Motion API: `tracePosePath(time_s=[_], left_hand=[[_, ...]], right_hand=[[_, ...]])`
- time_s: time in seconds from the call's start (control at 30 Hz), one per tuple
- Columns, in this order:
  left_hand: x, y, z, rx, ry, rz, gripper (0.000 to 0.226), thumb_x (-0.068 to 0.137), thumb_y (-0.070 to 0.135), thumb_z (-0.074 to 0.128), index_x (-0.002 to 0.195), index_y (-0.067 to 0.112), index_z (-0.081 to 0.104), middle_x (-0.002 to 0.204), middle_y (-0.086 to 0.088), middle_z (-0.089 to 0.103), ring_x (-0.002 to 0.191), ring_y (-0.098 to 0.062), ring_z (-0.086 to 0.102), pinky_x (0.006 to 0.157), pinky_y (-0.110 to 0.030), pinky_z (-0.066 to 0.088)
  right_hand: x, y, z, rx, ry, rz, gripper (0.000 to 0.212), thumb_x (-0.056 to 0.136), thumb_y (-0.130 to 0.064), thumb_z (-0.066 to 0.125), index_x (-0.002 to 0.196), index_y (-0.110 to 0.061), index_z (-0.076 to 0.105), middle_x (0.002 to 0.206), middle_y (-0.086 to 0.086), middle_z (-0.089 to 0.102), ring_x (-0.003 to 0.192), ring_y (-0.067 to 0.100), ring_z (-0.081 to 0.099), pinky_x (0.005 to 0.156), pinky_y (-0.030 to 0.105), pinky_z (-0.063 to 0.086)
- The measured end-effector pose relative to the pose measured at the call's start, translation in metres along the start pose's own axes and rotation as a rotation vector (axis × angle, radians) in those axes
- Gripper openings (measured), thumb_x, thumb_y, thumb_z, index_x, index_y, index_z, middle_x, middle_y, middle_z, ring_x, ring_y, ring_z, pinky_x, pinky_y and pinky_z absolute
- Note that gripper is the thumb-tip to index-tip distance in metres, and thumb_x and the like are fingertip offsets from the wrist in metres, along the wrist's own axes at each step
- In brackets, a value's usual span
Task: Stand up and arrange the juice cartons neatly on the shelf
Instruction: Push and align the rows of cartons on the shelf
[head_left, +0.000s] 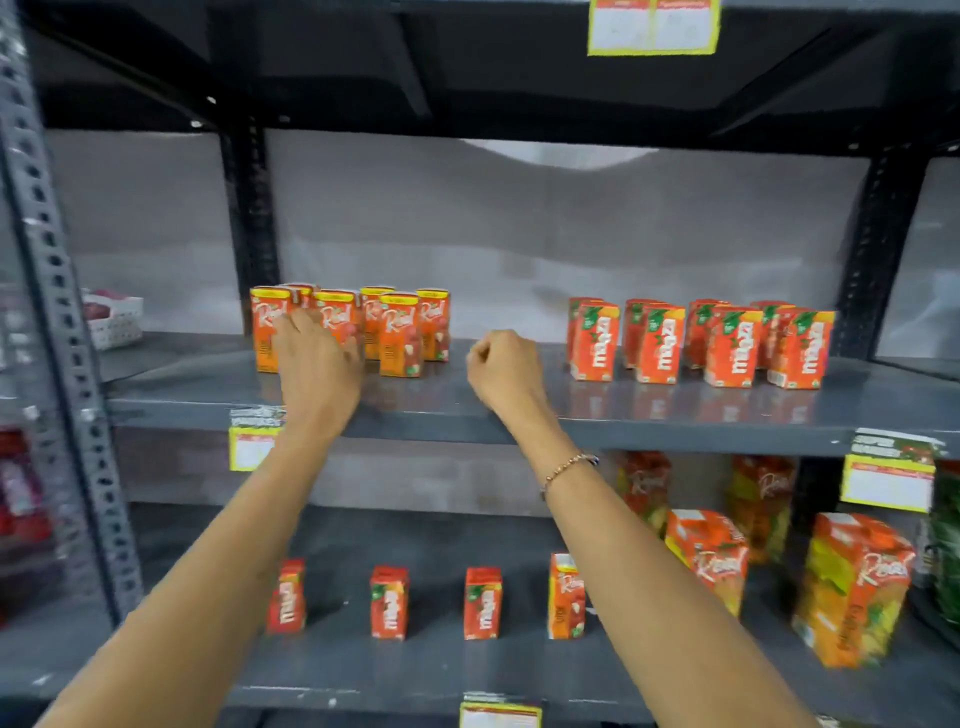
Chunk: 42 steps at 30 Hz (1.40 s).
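Note:
Several small orange Real juice cartons (400, 332) stand in a loose cluster at the left of the grey middle shelf (467, 410). My left hand (317, 358) reaches among them, fingers spread and touching the front cartons; whether it grips one is unclear. My right hand (504, 369) hovers over bare shelf to their right, fingers curled shut and holding nothing. Several red Maaza cartons (701, 343) stand in pairs at the shelf's right.
On the lower shelf (415, 670) stand three small Maaza cartons (388, 603), one small Real carton (566, 595) and large Real cartons (852, 587) at the right. A white basket (114, 322) sits far left. Slotted steel uprights (57, 312) frame the shelves; price tags (888, 480) hang on edges.

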<state>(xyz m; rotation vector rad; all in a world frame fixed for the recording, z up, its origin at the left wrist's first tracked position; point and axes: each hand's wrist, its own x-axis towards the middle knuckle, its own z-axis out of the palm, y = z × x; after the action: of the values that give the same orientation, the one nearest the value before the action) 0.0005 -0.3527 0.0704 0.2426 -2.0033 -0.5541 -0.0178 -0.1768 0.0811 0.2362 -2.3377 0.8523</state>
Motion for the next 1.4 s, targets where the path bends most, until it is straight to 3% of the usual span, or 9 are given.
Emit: tracePosePath(time_s=[0.07, 0.17, 0.27, 0.33, 0.43, 0.57, 0.67, 1.23, 1.4], left_hand=[[0.016, -0.02, -0.002, 0.032, -0.164, -0.057, 0.041, 0.087, 0.012, 0.057, 0.114, -0.017, 0.048, 0.119, -0.037, 0.05, 0.113, -0.048, 0.046, 0.098, -0.05, 0.037], [0.033, -0.034, 0.007, 0.076, -0.432, -0.06, 0.047, 0.095, 0.024, 0.048, 0.127, -0.011, 0.046, 0.129, -0.031, 0.05, 0.12, -0.044, 0.047, 0.099, -0.044, 0.039], [0.038, -0.035, 0.018, 0.102, -0.481, -0.072, 0.052, 0.095, 0.024, 0.047, 0.131, -0.012, 0.038, 0.133, -0.029, 0.046, 0.124, -0.041, 0.045, 0.103, -0.043, 0.037], [0.04, -0.034, 0.025, 0.072, -0.477, -0.096, 0.058, 0.093, 0.028, 0.051, 0.133, -0.01, 0.034, 0.135, -0.027, 0.045, 0.125, -0.04, 0.046, 0.103, -0.042, 0.037], [0.041, -0.033, 0.036, 0.073, -0.446, -0.073, 0.066, 0.09, 0.028, 0.059, 0.135, -0.01, 0.03, 0.136, -0.026, 0.043, 0.125, -0.039, 0.045, 0.104, -0.042, 0.037], [0.041, -0.026, 0.043, 0.067, -0.416, -0.045, 0.065, 0.089, 0.019, 0.062, 0.134, -0.011, 0.026, 0.134, -0.027, 0.041, 0.123, -0.039, 0.045, 0.101, -0.041, 0.039], [0.04, -0.02, 0.047, -0.062, -0.434, -0.093, 0.069, 0.085, 0.023, 0.068, 0.132, -0.006, 0.028, 0.133, -0.024, 0.043, 0.123, -0.038, 0.047, 0.099, -0.041, 0.042], [0.036, -0.024, 0.057, -0.054, -0.423, -0.068, 0.07, 0.085, 0.03, 0.067, 0.133, -0.002, 0.028, 0.133, -0.023, 0.043, 0.123, -0.036, 0.046, 0.1, -0.041, 0.042], [0.036, -0.021, 0.048, -0.017, -0.448, -0.083, 0.073, 0.085, 0.034, 0.067, 0.134, -0.004, 0.028, 0.134, -0.022, 0.042, 0.125, -0.036, 0.044, 0.101, -0.04, 0.04]], right_hand=[[0.004, -0.027, 0.027, 0.067, -0.017, 0.038, 0.025, 0.087, -0.016, 0.054, 0.106, -0.001, 0.061, 0.11, 0.018, 0.068, 0.106, 0.034, 0.062, 0.083, 0.034, 0.05], [0.013, -0.052, 0.062, 0.169, -0.091, 0.134, 0.06, 0.083, -0.027, 0.067, 0.129, -0.004, 0.035, 0.126, 0.014, 0.059, 0.116, 0.034, 0.057, 0.093, 0.041, 0.048], [0.024, -0.062, 0.086, 0.157, -0.132, 0.195, 0.092, 0.075, -0.034, 0.075, 0.14, -0.004, 0.017, 0.136, 0.016, 0.048, 0.124, 0.035, 0.048, 0.102, 0.047, 0.042], [0.03, -0.065, 0.095, 0.132, -0.122, 0.219, 0.098, 0.074, -0.036, 0.076, 0.142, -0.003, 0.013, 0.138, 0.016, 0.045, 0.126, 0.035, 0.046, 0.104, 0.048, 0.041], [0.035, -0.065, 0.102, 0.105, -0.122, 0.226, 0.096, 0.075, -0.036, 0.075, 0.142, -0.004, 0.013, 0.135, 0.016, 0.048, 0.124, 0.034, 0.048, 0.101, 0.047, 0.044], [0.038, -0.055, 0.096, 0.1, -0.085, 0.252, 0.077, 0.075, -0.031, 0.075, 0.129, -0.009, 0.025, 0.126, 0.014, 0.056, 0.114, 0.033, 0.056, 0.09, 0.042, 0.047], [0.038, -0.046, 0.09, 0.077, -0.06, 0.278, 0.071, 0.077, -0.028, 0.074, 0.127, -0.009, 0.026, 0.125, 0.015, 0.055, 0.114, 0.034, 0.055, 0.089, 0.042, 0.048], [0.036, -0.043, 0.098, 0.012, -0.037, 0.217, 0.072, 0.081, -0.033, 0.07, 0.132, -0.01, 0.025, 0.132, 0.015, 0.05, 0.119, 0.033, 0.053, 0.094, 0.042, 0.047], [0.034, -0.042, 0.084, 0.105, -0.115, 0.275, 0.076, 0.075, -0.031, 0.076, 0.128, -0.01, 0.027, 0.132, 0.015, 0.05, 0.122, 0.034, 0.049, 0.096, 0.042, 0.044]])
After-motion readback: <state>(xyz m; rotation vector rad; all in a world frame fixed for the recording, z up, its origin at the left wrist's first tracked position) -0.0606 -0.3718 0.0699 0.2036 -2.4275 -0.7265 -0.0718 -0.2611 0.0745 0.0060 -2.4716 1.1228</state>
